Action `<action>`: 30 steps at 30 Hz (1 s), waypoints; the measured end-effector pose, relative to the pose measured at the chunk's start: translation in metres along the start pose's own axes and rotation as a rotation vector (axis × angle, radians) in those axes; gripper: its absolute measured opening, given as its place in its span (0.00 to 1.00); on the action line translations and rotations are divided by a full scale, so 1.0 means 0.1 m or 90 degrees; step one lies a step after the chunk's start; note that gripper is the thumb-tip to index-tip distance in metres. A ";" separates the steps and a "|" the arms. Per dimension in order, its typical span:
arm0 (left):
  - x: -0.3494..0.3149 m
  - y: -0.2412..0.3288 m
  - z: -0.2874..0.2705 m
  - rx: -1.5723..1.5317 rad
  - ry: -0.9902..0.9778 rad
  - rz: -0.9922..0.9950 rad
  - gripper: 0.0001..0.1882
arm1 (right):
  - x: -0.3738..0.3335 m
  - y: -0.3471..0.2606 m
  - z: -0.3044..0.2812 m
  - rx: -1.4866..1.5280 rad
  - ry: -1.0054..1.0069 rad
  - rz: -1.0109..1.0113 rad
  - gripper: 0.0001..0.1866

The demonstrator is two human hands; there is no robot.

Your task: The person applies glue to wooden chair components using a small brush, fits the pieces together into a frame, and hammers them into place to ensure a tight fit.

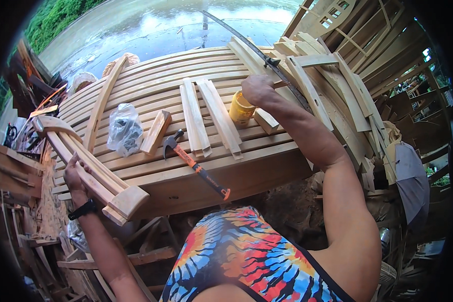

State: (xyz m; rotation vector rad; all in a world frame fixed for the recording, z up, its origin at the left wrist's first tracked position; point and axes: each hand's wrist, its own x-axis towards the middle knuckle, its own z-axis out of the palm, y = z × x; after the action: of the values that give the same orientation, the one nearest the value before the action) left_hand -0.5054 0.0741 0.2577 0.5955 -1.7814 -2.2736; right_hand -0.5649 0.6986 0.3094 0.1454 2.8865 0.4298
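Note:
My left hand [77, 177], with a dark wristband below it, grips the outer rail of a slatted wooden frame piece [94, 168]. This piece has curved end blocks and is tilted over the left edge of a slatted wooden top [153, 89]. My right hand [258, 90] is closed over the mouth of a yellow tub [242, 109]. A short brown stick-like end [282, 84] shows beside that fist; what my fingers hold is hidden. Between my hands lie a claw hammer [194, 167] with an orange-and-black handle, a wood block [156, 132] and a clear plastic bag [125, 130] with dark contents.
Two pale wooden strips [219, 117] lie left of the tub, and another block [266, 121] sits right of it. A long dark metal bar [241, 38] crosses the far right. Stacked boards [332, 80] crowd the right side. Beyond the slatted top is water [186, 25].

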 end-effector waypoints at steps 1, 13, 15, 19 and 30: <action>-0.05 0.00 0.03 -0.009 0.003 -0.015 0.13 | -0.01 -0.01 0.00 -0.014 -0.010 0.003 0.14; -0.16 0.04 0.11 -0.011 0.005 -0.008 0.14 | -0.02 0.01 0.18 0.055 0.000 -0.011 0.16; -0.13 0.03 0.03 -0.009 -0.012 -0.010 0.15 | -0.04 -0.01 0.19 0.061 -0.004 -0.032 0.15; -0.18 0.05 0.09 -0.013 0.006 -0.014 0.17 | -0.20 0.11 -0.01 0.010 -0.018 -0.082 0.15; -0.18 0.01 0.14 -0.001 0.012 0.018 0.16 | -0.48 1.42 0.08 0.471 -0.108 0.050 0.24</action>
State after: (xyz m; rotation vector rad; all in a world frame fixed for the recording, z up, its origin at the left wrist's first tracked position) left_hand -0.4949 0.0931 0.2649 0.5867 -1.7682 -2.2430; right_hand -0.5071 0.8293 0.3542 0.3854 2.7241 -0.6241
